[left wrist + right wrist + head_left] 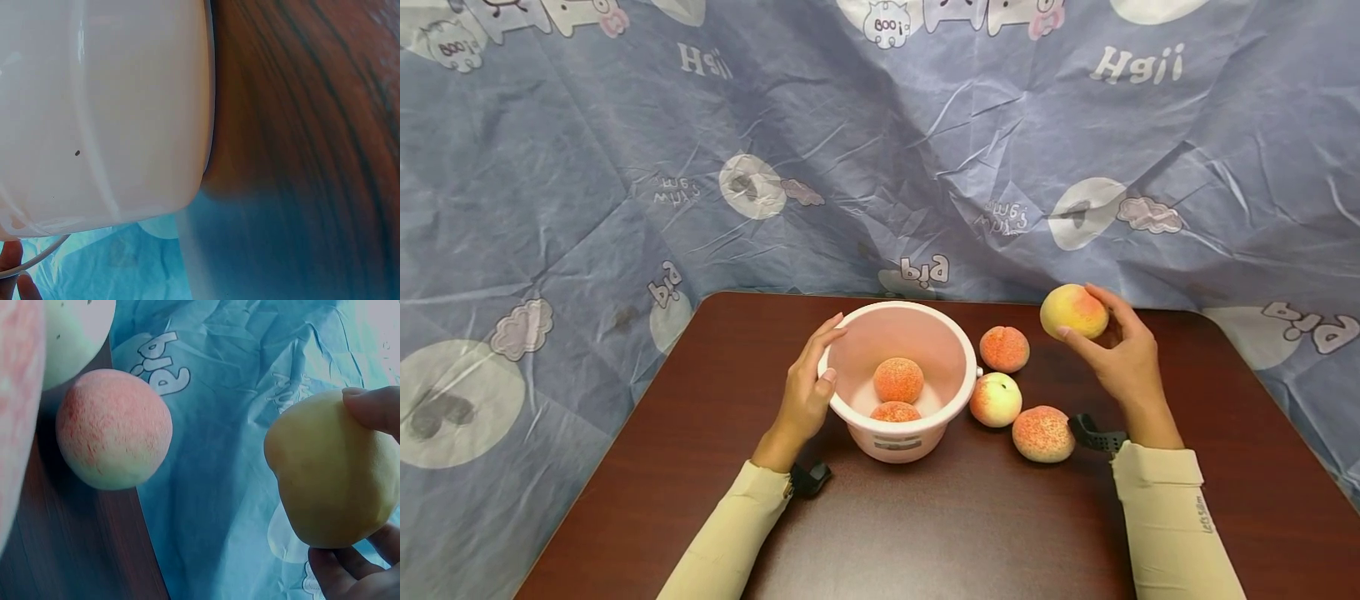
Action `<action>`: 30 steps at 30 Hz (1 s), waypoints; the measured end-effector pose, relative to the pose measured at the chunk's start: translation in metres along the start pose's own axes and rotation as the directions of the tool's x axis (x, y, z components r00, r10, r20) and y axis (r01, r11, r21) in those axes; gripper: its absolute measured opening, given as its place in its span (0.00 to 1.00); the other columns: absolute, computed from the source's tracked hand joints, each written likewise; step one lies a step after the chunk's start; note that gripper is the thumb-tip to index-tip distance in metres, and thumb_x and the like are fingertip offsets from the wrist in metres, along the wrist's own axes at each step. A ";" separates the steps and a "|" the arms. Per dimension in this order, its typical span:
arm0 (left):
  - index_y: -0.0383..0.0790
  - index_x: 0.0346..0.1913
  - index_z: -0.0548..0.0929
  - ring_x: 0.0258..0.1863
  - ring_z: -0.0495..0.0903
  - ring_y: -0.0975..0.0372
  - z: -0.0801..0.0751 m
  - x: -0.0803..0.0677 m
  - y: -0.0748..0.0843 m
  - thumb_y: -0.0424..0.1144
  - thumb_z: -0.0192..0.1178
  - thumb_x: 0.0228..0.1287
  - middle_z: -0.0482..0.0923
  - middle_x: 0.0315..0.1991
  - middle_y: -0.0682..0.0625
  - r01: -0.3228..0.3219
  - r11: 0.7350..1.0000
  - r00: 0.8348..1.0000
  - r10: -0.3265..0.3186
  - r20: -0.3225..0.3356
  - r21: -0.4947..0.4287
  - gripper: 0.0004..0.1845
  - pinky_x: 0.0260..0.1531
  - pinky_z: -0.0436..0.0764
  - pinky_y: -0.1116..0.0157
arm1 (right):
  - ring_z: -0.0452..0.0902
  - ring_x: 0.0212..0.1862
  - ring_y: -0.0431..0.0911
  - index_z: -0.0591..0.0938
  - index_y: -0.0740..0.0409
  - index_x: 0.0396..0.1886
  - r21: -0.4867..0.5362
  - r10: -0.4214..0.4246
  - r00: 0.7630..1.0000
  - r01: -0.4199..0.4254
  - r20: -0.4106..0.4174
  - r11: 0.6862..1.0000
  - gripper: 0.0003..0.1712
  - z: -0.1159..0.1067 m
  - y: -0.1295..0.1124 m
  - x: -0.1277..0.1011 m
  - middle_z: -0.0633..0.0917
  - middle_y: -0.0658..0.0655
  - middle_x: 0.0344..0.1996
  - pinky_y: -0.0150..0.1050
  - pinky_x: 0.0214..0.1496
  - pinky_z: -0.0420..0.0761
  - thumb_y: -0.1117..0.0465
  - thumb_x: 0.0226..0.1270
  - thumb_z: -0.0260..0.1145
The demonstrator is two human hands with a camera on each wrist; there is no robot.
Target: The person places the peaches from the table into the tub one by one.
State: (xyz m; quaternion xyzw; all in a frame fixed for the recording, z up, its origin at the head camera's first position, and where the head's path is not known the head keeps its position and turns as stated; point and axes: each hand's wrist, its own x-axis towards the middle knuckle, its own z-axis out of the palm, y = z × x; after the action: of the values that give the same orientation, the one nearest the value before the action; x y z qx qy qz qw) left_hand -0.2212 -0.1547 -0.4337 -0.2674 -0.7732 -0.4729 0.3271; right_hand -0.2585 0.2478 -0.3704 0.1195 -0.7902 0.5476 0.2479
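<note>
A pink bucket (958, 367) stands mid-table with two orange-red peaches (898, 379) inside. My left hand (808, 383) grips its left rim, thumb over the edge; in the left wrist view the bucket's wall (106, 112) fills the frame. My right hand (1112, 346) holds a yellow-pink peach (1072, 311) in the air above the table's far right; the right wrist view shows that peach (331, 475) pinched between fingertips. Three more peaches lie right of the bucket: one (1004, 348) behind, one (996, 399) beside the bucket, one (1042, 433) in front.
The dark brown table (970, 525) has rounded far corners. A crumpled blue printed cloth (880, 150) hangs behind and around it. Black wrist straps (1093, 433) sit at both cuffs. A peach on the table edge (114, 428) shows in the right wrist view.
</note>
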 end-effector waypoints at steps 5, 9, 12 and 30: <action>0.34 0.63 0.73 0.68 0.65 0.52 0.000 0.001 0.002 0.65 0.37 0.68 0.66 0.68 0.46 0.006 1.000 1.000 -0.006 0.007 0.001 0.39 0.65 0.65 0.56 | 0.76 0.43 0.37 0.74 0.63 0.64 -0.002 -0.006 1.000 0.006 0.013 1.000 0.38 0.004 -0.002 -0.001 0.78 0.57 0.56 0.23 0.45 0.74 0.75 0.49 0.73; 0.34 0.62 0.73 0.67 0.65 0.52 0.000 0.001 0.000 0.63 0.37 0.68 0.67 0.68 0.45 0.003 1.000 1.000 -0.003 0.004 0.004 0.38 0.65 0.65 0.57 | 0.76 0.43 0.38 0.74 0.64 0.64 0.003 -0.009 1.000 0.009 0.022 1.000 0.38 0.007 -0.003 -0.001 0.78 0.57 0.55 0.23 0.45 0.75 0.74 0.49 0.73; 0.34 0.63 0.73 0.67 0.66 0.52 0.000 0.001 0.000 0.62 0.37 0.67 0.67 0.68 0.45 0.005 1.000 1.000 -0.005 0.004 0.008 0.37 0.64 0.65 0.57 | 0.76 0.43 0.38 0.74 0.64 0.64 0.003 -0.015 1.000 0.015 0.025 1.000 0.38 0.009 -0.004 0.001 0.78 0.58 0.55 0.23 0.45 0.75 0.75 0.49 0.73; 0.34 0.63 0.72 0.67 0.66 0.51 0.000 0.001 0.000 0.66 0.36 0.68 0.67 0.67 0.39 0.007 1.000 1.000 -0.007 0.005 0.007 0.40 0.64 0.66 0.55 | 0.74 0.47 0.37 0.76 0.58 0.64 -0.097 -0.044 0.997 0.049 0.061 0.994 0.37 0.019 -0.023 0.006 0.78 0.64 0.57 0.26 0.47 0.70 0.69 0.50 0.75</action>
State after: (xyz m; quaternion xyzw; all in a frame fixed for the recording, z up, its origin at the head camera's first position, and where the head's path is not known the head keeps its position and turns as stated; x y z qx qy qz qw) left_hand -0.2218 -0.1547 -0.4333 -0.2649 -0.7766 -0.4706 0.3245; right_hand -0.2577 0.2219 -0.3544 0.1416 -0.8202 0.4982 0.2428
